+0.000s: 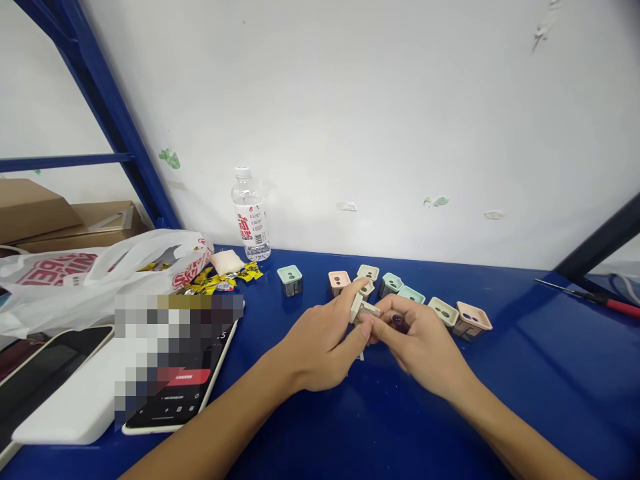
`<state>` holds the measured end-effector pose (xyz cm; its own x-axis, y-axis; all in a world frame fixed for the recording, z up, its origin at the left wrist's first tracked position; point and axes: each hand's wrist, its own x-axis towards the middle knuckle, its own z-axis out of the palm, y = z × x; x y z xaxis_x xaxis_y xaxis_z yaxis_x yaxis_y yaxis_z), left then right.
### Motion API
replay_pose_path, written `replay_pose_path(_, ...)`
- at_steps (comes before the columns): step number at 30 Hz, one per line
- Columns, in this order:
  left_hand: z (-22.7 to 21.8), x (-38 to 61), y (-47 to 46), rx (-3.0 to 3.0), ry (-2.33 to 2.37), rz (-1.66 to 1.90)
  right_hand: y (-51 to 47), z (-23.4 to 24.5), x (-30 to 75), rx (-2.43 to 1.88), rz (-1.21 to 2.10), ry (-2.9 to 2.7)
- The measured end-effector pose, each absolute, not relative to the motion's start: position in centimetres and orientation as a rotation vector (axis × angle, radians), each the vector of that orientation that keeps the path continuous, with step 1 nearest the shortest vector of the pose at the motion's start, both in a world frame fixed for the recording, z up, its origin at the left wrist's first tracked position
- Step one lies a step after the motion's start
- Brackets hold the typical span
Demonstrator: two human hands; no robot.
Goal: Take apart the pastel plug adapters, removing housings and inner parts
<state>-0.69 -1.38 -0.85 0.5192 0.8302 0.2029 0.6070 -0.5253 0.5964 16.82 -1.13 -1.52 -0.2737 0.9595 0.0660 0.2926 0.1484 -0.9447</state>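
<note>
In the head view, your left hand [320,347] and right hand [425,347] met just above the blue counter [525,373], and the fingers [350,293] of both pinched a small beige piece [363,310] between them. Your grip covered most of the piece. A dark object [399,323] sat half hidden in your right hand, and I could not identify it. Pastel boxes [443,310] stood just behind. The phone [175,393] had a blurred screen.

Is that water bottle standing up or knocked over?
Upright: the water bottle stands on the blue table, white cap on top.
</note>
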Motion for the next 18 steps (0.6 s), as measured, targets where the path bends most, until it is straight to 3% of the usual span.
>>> replay_pose_path(18,-0.70,-0.50,-1.67,2.235,1.117,0.580,-0.91,-1.15,17.25,-1.197,1.175,-1.761)
